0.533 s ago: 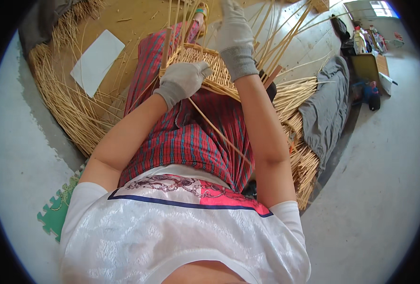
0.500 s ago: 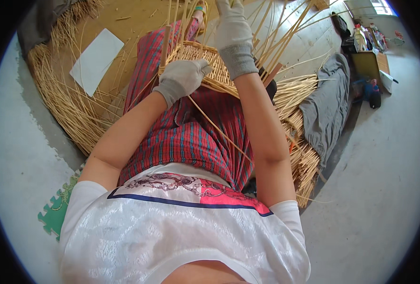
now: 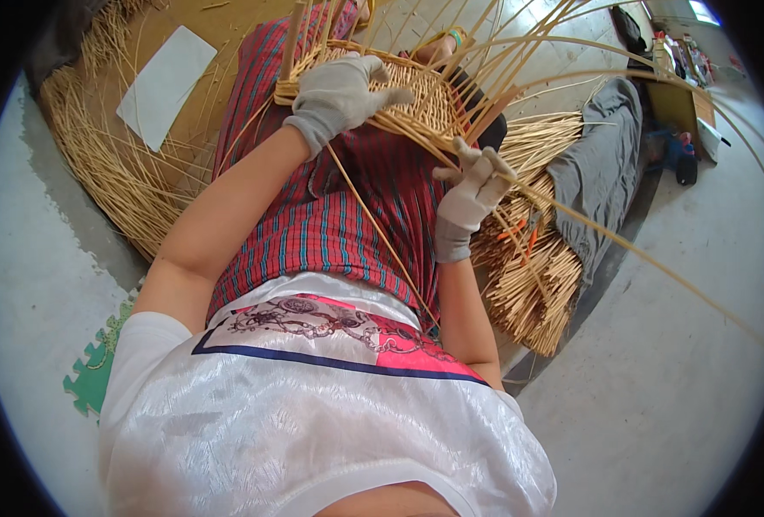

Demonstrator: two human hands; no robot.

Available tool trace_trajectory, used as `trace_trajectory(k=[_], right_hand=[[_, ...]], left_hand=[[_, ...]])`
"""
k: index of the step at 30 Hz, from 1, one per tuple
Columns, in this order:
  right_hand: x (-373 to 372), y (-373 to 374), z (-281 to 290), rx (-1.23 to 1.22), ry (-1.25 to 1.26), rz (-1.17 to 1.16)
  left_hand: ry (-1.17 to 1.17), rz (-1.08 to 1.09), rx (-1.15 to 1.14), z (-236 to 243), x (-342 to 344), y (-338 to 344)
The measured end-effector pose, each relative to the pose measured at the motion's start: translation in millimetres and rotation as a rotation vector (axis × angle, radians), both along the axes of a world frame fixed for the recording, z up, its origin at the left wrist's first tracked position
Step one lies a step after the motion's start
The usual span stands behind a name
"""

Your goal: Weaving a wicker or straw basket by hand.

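A partly woven wicker basket [image 3: 416,96], pale tan, rests on my lap with long upright stakes rising from its edges. My left hand [image 3: 339,93], in a pale grey work glove, lies over its near left rim with fingers stretched out and apart. Beside the near right corner, my gloved right hand [image 3: 470,196] has its fingers bent around a long wicker strand [image 3: 623,243]. This strand runs from the basket's near edge through the fingers and out to the right. Another thin strand [image 3: 369,211] hangs down across the red plaid cloth [image 3: 313,233] on my lap.
Bundles of loose wicker rods [image 3: 533,302] lie at my right, partly under a grey cloth [image 3: 597,172]. More long rods [image 3: 97,185] curve along the left, near a white sheet [image 3: 166,86]. A green foam mat piece [image 3: 93,375] lies at lower left. Bent stakes [image 3: 563,73] arch far to the right.
My right hand has come down and toward me from beyond the basket, with the long strand now swung out to the right. My left hand has shifted slightly up and its fingers have spread.
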State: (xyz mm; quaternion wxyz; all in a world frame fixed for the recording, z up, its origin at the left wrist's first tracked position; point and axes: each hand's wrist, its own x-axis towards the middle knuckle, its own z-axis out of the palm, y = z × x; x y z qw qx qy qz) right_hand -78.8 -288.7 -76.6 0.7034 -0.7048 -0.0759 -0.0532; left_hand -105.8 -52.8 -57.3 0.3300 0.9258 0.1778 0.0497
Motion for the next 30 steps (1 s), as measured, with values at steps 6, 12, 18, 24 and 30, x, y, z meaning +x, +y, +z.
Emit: trace_trajectory(k=[6, 12, 18, 24, 30], right_hand=[[3.5, 5.2, 40.7, -0.105, 0.186, 0.054], [1.1, 26.2, 75.2, -0.509, -0.252, 0.206], [9.8, 1.2, 68.9, 0.268, 0.546, -0.104], [-8.4, -17.1, 42.2, -0.192, 0.924, 0.387], [-29.5, -0.5, 13.3, 0.212, 0.772, 0.015]], left_hand=[[0.117, 0.128, -0.147, 0.1, 6.3, -5.5], [0.180, 0.056, -0.121, -1.2, 10.9, -4.2], [0.064, 0.137, -0.077, -6.7, 7.8, -12.0], [0.123, 0.105, -0.035, -6.8, 6.7, -13.1], [0.009, 0.010, 0.011, 2.0, -3.4, -6.0]])
